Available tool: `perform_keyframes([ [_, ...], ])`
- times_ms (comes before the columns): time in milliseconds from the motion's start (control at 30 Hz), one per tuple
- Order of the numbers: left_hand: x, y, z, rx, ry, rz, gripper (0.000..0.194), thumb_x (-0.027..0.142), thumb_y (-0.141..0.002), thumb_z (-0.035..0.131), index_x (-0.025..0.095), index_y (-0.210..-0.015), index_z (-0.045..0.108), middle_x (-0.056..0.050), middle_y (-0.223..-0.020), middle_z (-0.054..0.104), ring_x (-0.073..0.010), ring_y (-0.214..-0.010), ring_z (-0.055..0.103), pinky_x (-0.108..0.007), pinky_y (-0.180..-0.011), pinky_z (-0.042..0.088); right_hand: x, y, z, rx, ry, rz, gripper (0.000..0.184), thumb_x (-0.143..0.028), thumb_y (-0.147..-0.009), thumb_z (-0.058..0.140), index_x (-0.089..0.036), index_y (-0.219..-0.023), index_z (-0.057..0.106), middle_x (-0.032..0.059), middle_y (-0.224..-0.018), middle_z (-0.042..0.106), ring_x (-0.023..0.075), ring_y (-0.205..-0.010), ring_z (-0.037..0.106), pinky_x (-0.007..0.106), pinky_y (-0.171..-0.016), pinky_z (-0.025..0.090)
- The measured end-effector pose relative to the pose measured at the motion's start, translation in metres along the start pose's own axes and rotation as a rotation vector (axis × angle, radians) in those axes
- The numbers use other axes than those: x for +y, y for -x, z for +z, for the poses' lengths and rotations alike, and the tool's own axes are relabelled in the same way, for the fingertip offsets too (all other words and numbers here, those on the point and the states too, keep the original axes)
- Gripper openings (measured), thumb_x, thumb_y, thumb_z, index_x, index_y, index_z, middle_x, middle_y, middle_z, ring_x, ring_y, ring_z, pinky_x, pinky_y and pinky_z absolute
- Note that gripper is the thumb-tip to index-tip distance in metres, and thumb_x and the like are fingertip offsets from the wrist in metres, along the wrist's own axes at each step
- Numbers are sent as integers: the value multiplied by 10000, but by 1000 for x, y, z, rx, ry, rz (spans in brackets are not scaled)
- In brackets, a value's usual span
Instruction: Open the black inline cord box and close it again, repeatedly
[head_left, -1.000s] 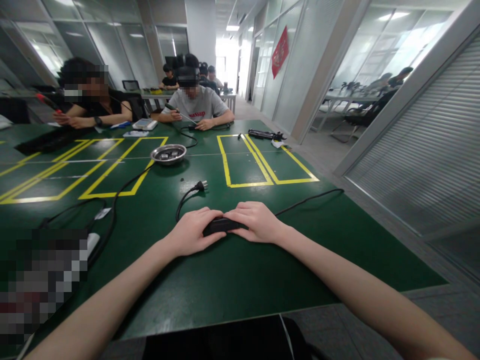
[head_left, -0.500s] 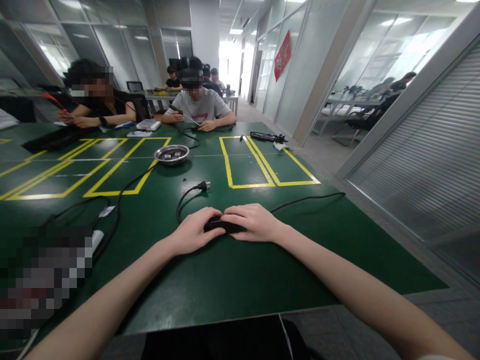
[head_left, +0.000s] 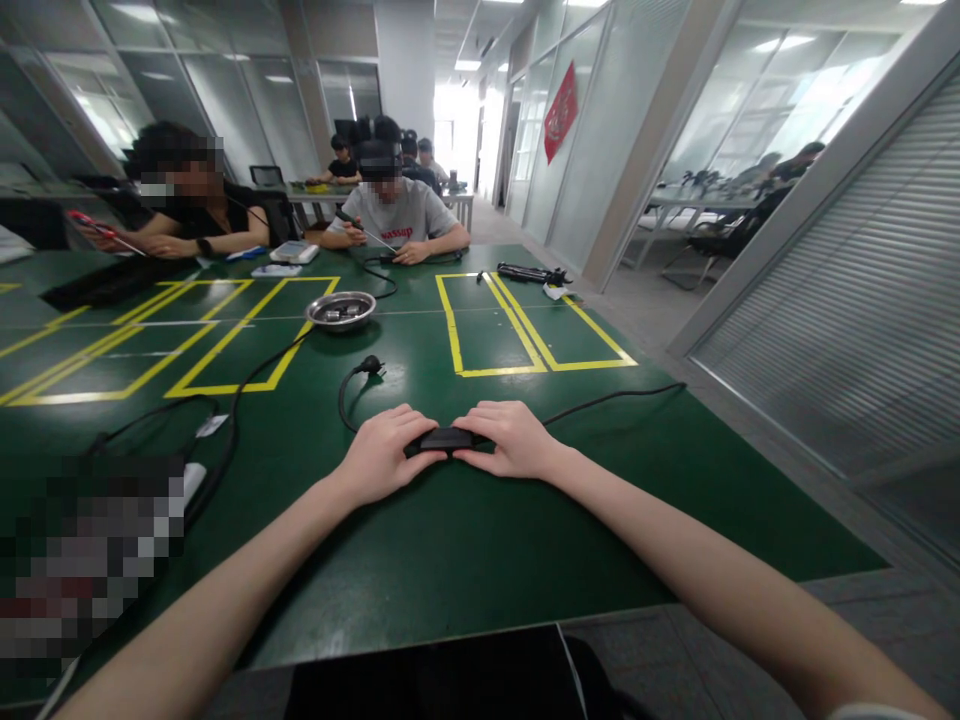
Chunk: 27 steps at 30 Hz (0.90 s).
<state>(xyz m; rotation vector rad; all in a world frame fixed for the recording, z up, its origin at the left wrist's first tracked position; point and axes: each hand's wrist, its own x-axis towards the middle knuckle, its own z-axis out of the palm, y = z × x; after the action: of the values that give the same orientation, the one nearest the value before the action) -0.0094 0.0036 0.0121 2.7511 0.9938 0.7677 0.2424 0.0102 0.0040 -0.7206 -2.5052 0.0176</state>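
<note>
Bare left hand (head_left: 379,455) and bare right hand (head_left: 514,440) are clamped on opposite ends of a narrow, matte black block (head_left: 446,440), thumbs on the near side and fingers over the far side and top. It lies crosswise between the two palms, its middle showing, just above or resting on the glossy green tabletop (head_left: 420,580); which of these, I cannot tell.

The block looks like hard plastic: rigid, fairly light, not very fragile, and perhaps a little smooth under the fingers. Its long sides near the ends seem the best places to take hold, as the hands do. The cords should be the soft, springy part, apt to tug or twist it, so pulling by them looks unwise.

Beyond the left hand, a thin black cord (head_left: 342,400) curls up to a black plug with metal prongs (head_left: 370,367); where it starts is hidden. Past the right hand, a long black cable (head_left: 615,397) trails across the tabletop.
</note>
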Motion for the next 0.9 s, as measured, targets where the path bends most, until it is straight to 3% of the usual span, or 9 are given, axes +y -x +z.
perform_keyframes([
  [100,-1,0,1,-24,-23,-10,249,423,-960,694,186,-1031,723,-70,-915,750,-245,-867,660,-352,-781,518,2,1,4,-22,-37,7,338,-419,-961,681,-149,-1164,689,92,-936,759,226,-852,701,314,-731,511],
  [233,-2,0,3,-25,-1,-64,308,431,-945,710,182,-1125,714,-75,-976,763,-241,-876,679,-338,-770,519,4,2,7,-23,-49,64,304,-378,-1020,597,-141,-1186,694,103,-938,760,222,-864,708,319,-769,529],
  [333,-3,-1,4,-20,2,-74,323,453,-948,696,174,-1108,720,-77,-949,761,-242,-857,685,-351,-795,522,4,3,6,-7,-118,86,406,-375,-1016,600,-163,-1361,620,104,-1070,747,210,-928,708,323,-830,549],
  [433,-4,-1,5,-47,57,-98,298,457,-964,668,181,-1060,729,-66,-921,759,-234,-834,689,-351,-800,525,1,2,3,-80,-132,20,642,-435,-950,689,-232,-1524,486,107,-1277,673,221,-1036,694,333,-854,566],
  [567,-4,-1,7,-62,124,-129,277,421,-975,650,189,-1113,716,-76,-1007,765,-248,-912,698,-376,-840,545,-1,1,5,-217,7,35,567,-380,-1004,607,-265,-1543,474,98,-1249,657,215,-922,708,334,-776,573],
  [667,-6,0,8,47,72,-87,477,401,-955,680,205,-1384,606,-135,-1291,706,-308,-1188,641,-498,-1047,499,10,2,7,-196,55,175,575,-363,-1001,594,-249,-1549,462,104,-1227,667,226,-886,715,357,-788,580],
  [733,-8,0,6,101,26,-53,571,376,-951,680,228,-1482,530,-147,-1430,628,-327,-1313,572,-550,-1136,434,27,5,4,-83,63,339,556,-353,-988,593,-244,-1523,487,118,-1274,671,265,-988,718,396,-859,583],
  [800,-9,1,4,97,10,-28,534,345,-960,663,240,-1470,547,-135,-1437,627,-322,-1324,568,-550,-1146,431,49,10,-4,89,63,552,512,-352,-973,584,-238,-1470,534,125,-1332,673,305,-1129,689,438,-953,562],
  [900,-9,1,2,53,31,1,384,316,-973,643,234,-1348,642,-116,-1344,688,-296,-1271,609,-521,-1113,468,82,23,-21,302,48,912,479,-384,-986,507,-205,-1427,562,130,-1304,702,316,-1163,672,438,-967,550],
])
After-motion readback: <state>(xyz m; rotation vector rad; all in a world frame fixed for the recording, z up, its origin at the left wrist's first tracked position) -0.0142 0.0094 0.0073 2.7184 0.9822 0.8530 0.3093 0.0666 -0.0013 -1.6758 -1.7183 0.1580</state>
